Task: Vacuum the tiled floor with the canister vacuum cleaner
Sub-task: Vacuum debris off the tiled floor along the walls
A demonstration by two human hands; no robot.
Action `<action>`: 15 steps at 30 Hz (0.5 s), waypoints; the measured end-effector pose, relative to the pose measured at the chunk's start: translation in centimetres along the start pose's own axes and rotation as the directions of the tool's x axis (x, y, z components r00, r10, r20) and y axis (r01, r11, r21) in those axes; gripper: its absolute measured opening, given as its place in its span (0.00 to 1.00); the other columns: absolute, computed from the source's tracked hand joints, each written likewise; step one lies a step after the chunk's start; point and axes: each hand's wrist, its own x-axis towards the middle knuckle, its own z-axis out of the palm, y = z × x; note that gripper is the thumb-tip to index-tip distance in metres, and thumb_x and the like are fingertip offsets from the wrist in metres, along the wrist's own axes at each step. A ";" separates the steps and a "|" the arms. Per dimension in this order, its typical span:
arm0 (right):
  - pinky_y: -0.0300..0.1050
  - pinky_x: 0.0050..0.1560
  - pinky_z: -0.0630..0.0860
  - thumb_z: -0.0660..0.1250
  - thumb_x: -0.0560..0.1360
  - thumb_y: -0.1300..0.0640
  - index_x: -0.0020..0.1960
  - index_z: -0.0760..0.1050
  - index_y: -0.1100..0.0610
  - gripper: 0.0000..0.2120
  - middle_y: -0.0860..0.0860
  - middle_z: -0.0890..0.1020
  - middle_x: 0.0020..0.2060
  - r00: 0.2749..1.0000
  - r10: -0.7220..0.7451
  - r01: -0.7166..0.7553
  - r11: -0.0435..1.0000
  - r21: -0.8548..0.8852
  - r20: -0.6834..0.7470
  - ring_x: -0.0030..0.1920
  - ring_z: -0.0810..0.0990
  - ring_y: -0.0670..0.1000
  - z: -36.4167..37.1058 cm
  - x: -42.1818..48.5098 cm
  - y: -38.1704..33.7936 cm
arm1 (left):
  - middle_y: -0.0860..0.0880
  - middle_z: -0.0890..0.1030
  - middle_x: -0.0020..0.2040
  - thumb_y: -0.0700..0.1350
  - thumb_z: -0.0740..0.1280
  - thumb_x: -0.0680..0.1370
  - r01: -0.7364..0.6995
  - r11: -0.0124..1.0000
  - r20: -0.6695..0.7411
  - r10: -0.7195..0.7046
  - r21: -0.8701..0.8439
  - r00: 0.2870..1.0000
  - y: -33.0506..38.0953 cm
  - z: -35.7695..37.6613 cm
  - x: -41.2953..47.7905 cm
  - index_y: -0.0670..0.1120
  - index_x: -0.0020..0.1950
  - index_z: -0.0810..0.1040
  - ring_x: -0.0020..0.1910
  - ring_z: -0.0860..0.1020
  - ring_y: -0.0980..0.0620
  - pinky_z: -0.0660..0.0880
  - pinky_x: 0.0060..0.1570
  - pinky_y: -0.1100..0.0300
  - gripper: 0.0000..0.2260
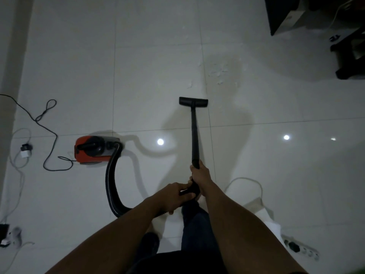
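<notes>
While right grip and left grip clamp wand, nozzle lies well ahead.

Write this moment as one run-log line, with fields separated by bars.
right hand: grips wand | left hand: grips hose handle | floor nozzle: on tile, short of white debris | canister vacuum: left

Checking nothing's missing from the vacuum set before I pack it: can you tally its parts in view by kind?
red canister: 1
hose: 1
wand: 1
floor nozzle: 1
Total: 4
</notes>
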 end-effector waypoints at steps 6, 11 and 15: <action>0.45 0.32 0.77 0.62 0.84 0.58 0.76 0.67 0.49 0.21 0.55 0.74 0.36 0.999 -0.011 0.011 1.000 -0.015 0.030 0.31 0.73 0.50 -6.5 4.0 -6.8 | 0.51 0.83 0.48 0.58 0.63 0.81 -0.013 1.000 -0.034 0.012 -0.027 0.999 7.6 -1.3 5.6 0.53 0.75 0.70 0.42 0.80 0.55 0.78 0.44 0.60 0.23; 0.42 0.29 0.76 0.63 0.84 0.59 0.81 0.62 0.48 0.27 0.55 0.74 0.35 0.999 -0.028 0.032 0.993 -0.111 0.036 0.30 0.73 0.50 -8.9 7.3 -11.3 | 0.52 0.82 0.41 0.58 0.63 0.81 -0.014 0.999 -0.056 0.011 -0.044 0.998 11.4 -3.2 9.1 0.52 0.71 0.74 0.36 0.78 0.59 0.74 0.41 0.63 0.20; 0.42 0.29 0.76 0.63 0.83 0.58 0.79 0.64 0.50 0.26 0.55 0.74 0.35 0.998 -0.037 0.044 0.987 -0.152 0.046 0.30 0.74 0.50 -9.0 9.5 -14.5 | 0.44 0.83 0.46 0.57 0.62 0.82 0.010 1.000 -0.068 -0.012 -0.019 0.998 13.0 -5.8 11.3 0.48 0.73 0.72 0.38 0.80 0.53 0.73 0.37 0.66 0.22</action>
